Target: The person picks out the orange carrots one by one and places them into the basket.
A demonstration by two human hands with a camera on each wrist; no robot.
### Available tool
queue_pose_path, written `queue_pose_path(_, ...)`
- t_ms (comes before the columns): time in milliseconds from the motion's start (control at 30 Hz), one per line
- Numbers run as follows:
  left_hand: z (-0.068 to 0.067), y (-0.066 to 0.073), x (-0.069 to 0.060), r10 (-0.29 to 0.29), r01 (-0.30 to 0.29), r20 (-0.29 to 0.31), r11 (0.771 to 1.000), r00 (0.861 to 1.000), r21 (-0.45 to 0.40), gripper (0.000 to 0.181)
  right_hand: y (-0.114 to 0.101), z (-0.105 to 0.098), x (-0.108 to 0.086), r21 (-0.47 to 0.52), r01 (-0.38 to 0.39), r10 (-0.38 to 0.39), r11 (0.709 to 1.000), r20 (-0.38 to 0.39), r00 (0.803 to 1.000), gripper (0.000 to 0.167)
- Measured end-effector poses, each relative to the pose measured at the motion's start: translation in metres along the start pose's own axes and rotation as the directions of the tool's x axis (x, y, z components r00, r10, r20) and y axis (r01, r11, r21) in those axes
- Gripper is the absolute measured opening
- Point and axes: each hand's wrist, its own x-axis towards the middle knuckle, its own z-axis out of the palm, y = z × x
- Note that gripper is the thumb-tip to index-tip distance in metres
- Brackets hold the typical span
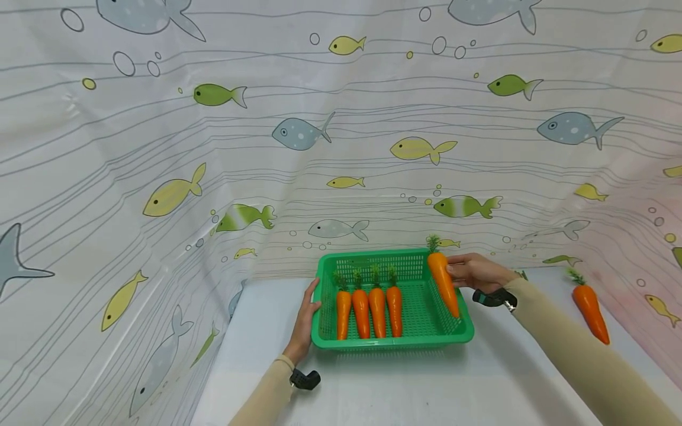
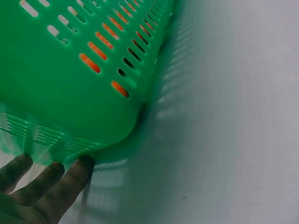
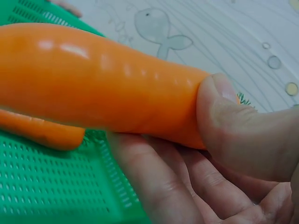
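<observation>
A green plastic basket (image 1: 426, 341) with slotted walls stands on the white table, holding several orange carrots (image 1: 377, 310) with green tops, side by side in its left half. At its left end my left hand (image 1: 302, 322) holds the side, the thumb at the rim; in the left wrist view its fingers (image 2: 60, 191) lie against the outer wall. My right hand (image 1: 476, 271) pinches another carrot (image 1: 442, 281) between thumb and fingers, over the basket's right end. In the right wrist view this carrot (image 3: 117, 84) lies across the hand, with the basket's perforated floor below.
A single carrot (image 1: 590, 310) lies on the table (image 1: 394, 384) to the right, beyond my right forearm. Behind the table and along both sides hangs a white sheet (image 1: 373, 124) printed with fish. A bit of green leaf (image 1: 522, 274) shows behind my right wrist.
</observation>
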Motion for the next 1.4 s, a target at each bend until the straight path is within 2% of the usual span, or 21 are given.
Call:
queue_pose_path(400,0.001,0.0,0.0,-0.009,0.009,-0.003,1.0,1.0,-0.008,0.06,0.006,0.028,0.028,0.013,0.003,-0.004,1.0,0.041,0.999,0.063)
queue_pose_path(967,0.0,-0.001,0.001,-0.004,0.004,-0.009,1.0,1.0,0.01,0.06,0.015,0.058,0.057,-0.021,-0.072,0.072,0.997,0.002,0.997,0.06)
queue_pose_path(1267,-0.001,0.0,0.001,0.001,-0.001,-0.006,1.0,1.0,0.012,0.06,0.027,0.073,0.067,-0.043,-0.156,0.151,0.987,-0.098,0.984,0.058)
queue_pose_path(1400,0.0,0.0,0.001,0.004,-0.004,-0.012,1.0,1.0,0.016,0.061,0.032,0.075,0.07,-0.039,-0.183,0.177,0.982,-0.116,0.977,0.058)
